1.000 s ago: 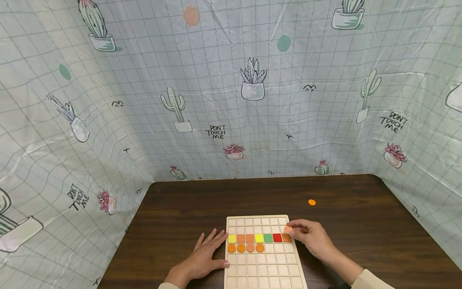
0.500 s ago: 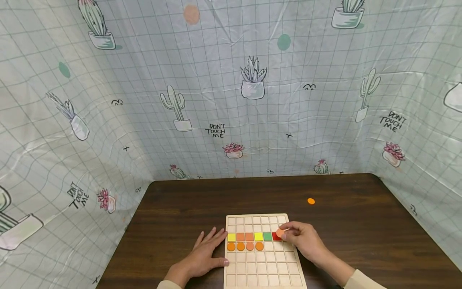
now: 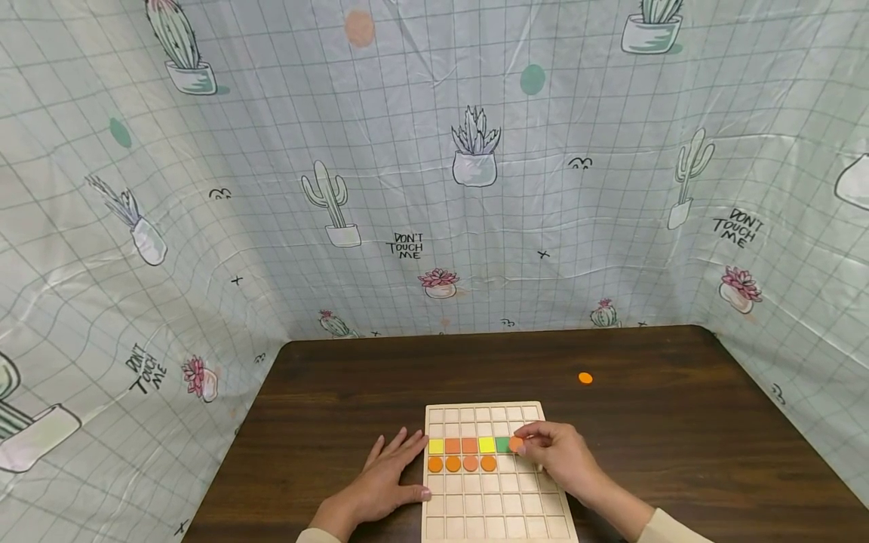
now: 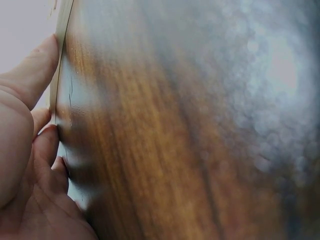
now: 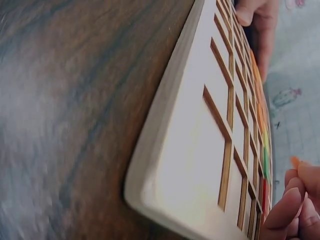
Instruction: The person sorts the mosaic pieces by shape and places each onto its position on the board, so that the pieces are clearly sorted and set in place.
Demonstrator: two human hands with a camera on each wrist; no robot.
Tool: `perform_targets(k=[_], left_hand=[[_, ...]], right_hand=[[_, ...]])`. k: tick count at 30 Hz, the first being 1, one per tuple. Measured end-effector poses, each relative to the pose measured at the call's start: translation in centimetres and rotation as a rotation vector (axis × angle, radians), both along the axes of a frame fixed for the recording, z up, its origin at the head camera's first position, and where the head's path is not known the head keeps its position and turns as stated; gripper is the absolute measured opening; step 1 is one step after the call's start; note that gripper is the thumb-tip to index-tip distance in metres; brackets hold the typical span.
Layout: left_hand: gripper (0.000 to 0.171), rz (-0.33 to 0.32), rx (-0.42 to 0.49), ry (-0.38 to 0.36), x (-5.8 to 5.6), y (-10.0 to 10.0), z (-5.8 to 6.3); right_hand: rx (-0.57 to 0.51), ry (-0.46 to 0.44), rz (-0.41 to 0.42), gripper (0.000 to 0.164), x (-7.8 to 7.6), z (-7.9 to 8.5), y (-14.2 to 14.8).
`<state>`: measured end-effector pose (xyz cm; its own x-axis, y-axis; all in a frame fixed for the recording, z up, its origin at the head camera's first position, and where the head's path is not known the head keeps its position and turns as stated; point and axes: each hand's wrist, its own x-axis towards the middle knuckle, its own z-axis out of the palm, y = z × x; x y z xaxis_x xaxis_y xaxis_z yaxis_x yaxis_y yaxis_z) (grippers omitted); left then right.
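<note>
A light wooden grid board (image 3: 500, 505) lies on the table. One row of it holds coloured square tiles, among them a yellow tile (image 3: 486, 445) and a green tile (image 3: 502, 445); the row nearer the person holds several orange discs (image 3: 452, 464) at its left end. My right hand (image 3: 560, 452) pinches an orange disc (image 3: 516, 443) between thumb and fingertips, over the square row just right of the green tile. In the right wrist view the disc (image 5: 295, 161) pokes out past the fingertips. Spread along the board's left edge, my left hand (image 3: 373, 486) touches it with thumb and fingertips.
A single orange disc (image 3: 585, 378) lies on the dark wooden table (image 3: 339, 392), beyond the board to the right. A cactus-printed curtain (image 3: 475, 249) hangs behind the table and along both sides.
My right hand has carried its orange disc leftward over the board, from the right edge to beside the green tile. The left hand has stayed in place.
</note>
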<state>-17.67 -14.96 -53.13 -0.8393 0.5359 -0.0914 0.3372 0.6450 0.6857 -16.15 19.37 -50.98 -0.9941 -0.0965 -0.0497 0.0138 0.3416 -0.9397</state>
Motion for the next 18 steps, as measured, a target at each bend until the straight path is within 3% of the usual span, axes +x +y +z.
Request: perform_targets(k=[18], left_hand=[[0.094, 0.005, -0.007, -0.022, 0.1, 0.1, 0.2]], right_hand=[[0.202, 0.116, 0.002, 0.011, 0.7, -0.8, -1.3]])
